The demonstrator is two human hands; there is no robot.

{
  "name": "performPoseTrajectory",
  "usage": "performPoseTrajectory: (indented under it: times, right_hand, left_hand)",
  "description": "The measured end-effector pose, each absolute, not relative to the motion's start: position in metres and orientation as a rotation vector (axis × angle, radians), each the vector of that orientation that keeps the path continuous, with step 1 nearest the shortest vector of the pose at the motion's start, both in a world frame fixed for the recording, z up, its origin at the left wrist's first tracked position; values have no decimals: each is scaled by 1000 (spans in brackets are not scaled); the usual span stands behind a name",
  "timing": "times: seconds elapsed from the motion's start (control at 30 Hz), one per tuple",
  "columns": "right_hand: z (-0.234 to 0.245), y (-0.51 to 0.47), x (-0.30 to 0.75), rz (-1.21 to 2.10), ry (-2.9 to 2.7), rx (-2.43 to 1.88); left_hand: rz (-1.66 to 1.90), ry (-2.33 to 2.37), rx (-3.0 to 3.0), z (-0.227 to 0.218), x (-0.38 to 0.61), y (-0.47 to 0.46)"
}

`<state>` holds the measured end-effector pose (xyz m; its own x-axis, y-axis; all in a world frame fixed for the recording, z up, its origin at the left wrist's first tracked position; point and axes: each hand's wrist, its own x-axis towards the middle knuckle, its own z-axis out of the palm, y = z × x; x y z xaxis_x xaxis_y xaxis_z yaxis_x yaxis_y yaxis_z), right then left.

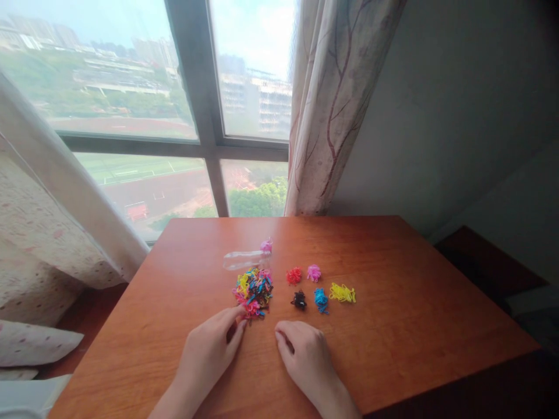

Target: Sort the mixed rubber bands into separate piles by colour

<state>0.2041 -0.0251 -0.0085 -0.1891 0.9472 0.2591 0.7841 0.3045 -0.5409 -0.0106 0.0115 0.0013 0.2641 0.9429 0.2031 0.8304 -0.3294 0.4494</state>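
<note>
Black rubber bands (299, 300) lie near our right hand (308, 352), fingers curled together; our left hand (209, 343) touches the multicoloured heap (255, 288), but whether its fingers pinch anything we cannot tell.

Reddish-brown wooden desk (419, 302) in front of a grey-framed window (204, 110), daylight coming through, soft glare near the desk's far edge. Outside: sports field (135, 169), green trees (259, 199), hazy buildings (274, 105), bright sky (253, 32). Left curtain (39, 227) spotted, right curtain (336, 87) branch-printed, both pale. Plain grey wall (449, 110) on the right, in shadow.
</note>
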Motion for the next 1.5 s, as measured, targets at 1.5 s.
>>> performPoseTrajectory:
  times: [1.5]
  right_hand:
    - [-11, -22, 206, 520, -1971, -1521]
  left_hand:
    - [285, 1472, 2556, 48, 78, 108]
